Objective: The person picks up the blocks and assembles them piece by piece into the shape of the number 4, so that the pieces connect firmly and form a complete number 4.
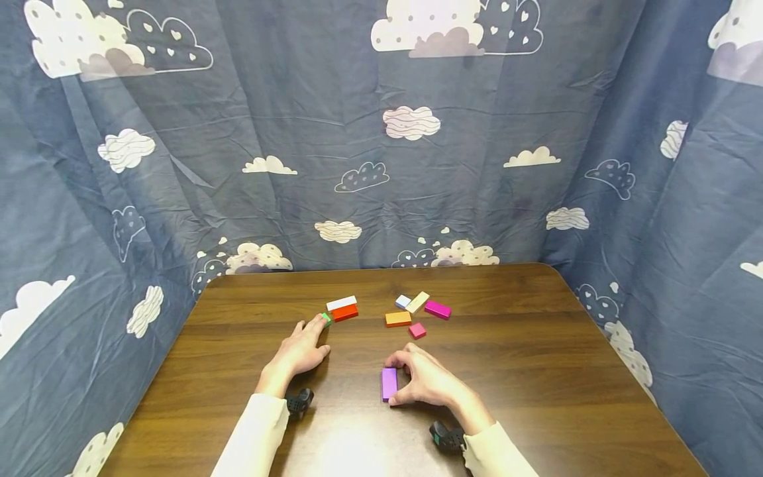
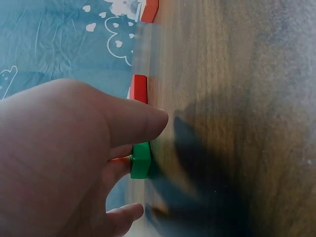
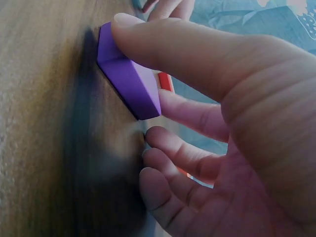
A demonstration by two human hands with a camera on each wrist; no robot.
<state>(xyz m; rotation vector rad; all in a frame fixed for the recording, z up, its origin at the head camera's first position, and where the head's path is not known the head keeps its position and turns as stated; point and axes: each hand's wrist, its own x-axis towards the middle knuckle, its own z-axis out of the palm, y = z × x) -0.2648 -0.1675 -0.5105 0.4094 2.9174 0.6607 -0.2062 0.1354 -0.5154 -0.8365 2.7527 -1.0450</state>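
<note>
A purple block [image 1: 389, 385] lies on the brown table. My right hand [image 1: 426, 377] pinches it at its two short ends, thumb at the near end and forefinger at the far one. In the right wrist view the thumb covers part of the purple block [image 3: 131, 86], and the other fingers curl below it. Farther left, my left hand [image 1: 301, 348] reaches forward with its fingers stretched out over a small green block [image 1: 326, 319]. The left wrist view has the green block [image 2: 141, 160] beside those fingers, partly hidden by the thumb.
Just beyond the left fingers lie a red block [image 1: 345, 313] and a white block [image 1: 342, 303], side by side. Centre right are orange [image 1: 398, 319], light blue [image 1: 403, 302], cream [image 1: 418, 302], magenta [image 1: 438, 310] and pink [image 1: 417, 330] blocks. A cloud-patterned curtain [image 1: 334, 146] hangs behind the table.
</note>
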